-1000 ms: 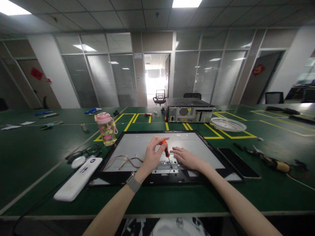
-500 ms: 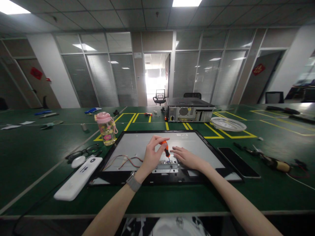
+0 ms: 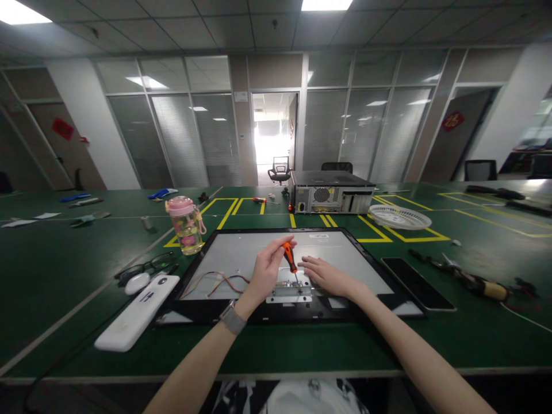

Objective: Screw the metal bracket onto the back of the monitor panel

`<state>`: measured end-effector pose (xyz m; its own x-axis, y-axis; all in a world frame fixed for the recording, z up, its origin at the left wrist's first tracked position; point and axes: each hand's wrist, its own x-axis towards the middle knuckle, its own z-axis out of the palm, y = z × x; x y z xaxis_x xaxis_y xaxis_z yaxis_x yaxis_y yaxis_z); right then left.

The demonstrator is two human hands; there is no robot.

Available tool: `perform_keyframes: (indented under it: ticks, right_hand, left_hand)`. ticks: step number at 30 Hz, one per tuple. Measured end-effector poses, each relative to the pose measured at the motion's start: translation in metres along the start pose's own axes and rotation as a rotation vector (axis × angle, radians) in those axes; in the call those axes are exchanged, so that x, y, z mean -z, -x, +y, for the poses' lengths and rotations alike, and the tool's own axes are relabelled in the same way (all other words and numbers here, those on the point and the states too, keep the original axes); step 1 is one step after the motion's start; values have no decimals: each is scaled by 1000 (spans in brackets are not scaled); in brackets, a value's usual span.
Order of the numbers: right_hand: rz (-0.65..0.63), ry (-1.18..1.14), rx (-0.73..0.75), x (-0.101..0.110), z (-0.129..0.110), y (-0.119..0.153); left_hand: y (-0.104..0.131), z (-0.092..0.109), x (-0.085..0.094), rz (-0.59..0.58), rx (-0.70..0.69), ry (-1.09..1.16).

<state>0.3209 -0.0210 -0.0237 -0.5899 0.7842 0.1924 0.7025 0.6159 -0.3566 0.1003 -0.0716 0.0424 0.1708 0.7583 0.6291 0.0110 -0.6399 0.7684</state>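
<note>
My left hand [image 3: 268, 269], with a watch on its wrist, grips the top of an orange and black screwdriver [image 3: 290, 258]. The screwdriver leans slightly, its tip down at a metal bracket [image 3: 284, 298] near the front edge of a flat display panel [image 3: 340, 253]. Flat on the panel, just right of the screwdriver, lies my right hand [image 3: 325, 276] with its fingers stretched out. Thin red and black wires [image 3: 226, 280] run across the panel to the left of my left hand. What the tip touches is too small to make out.
Left of the panel are a white power bank-like block [image 3: 137, 313], glasses [image 3: 150, 263] and a pink-lidded bottle [image 3: 186, 225]. Behind it stands a computer case [image 3: 332, 192] beside a white basket [image 3: 400, 217]. A phone [image 3: 417, 283] and tangled cables [image 3: 468, 280] lie at right.
My left fingers have changed their hold on the screwdriver's handle, now straighter and closer together. The screwdriver stays at the bracket, and my right hand has not moved.
</note>
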Motion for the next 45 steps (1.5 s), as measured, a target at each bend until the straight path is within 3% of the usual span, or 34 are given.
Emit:
perform_keyframes:
  ticks: [9, 14, 19, 24, 29, 34, 39, 45]
  right_hand:
    - [-10, 20, -4, 2, -2, 0]
    - [-8, 15, -6, 2, -3, 0]
    - [-9, 2, -2, 3, -4, 0]
    - [-16, 2, -17, 3, -4, 0]
    - [-31, 14, -13, 5, -7, 1]
    - [-38, 11, -23, 6, -7, 1]
    - [-44, 10, -26, 7, -9, 1]
    - [-53, 41, -26, 7, -9, 1]
  left_hand:
    - [-2, 1, 1, -31, -19, 0]
    - [0, -3, -1, 32, -75, -73]
    - [1, -2, -1, -50, -63, -12]
    - [0, -2, -1, -2, -106, -80]
    - [1, 0, -1, -53, -72, -10]
    - [0, -2, -2, 37, -112, -87]
    - [1, -1, -2, 8, -106, -89]
    - [2, -2, -1, 86, -124, -157]
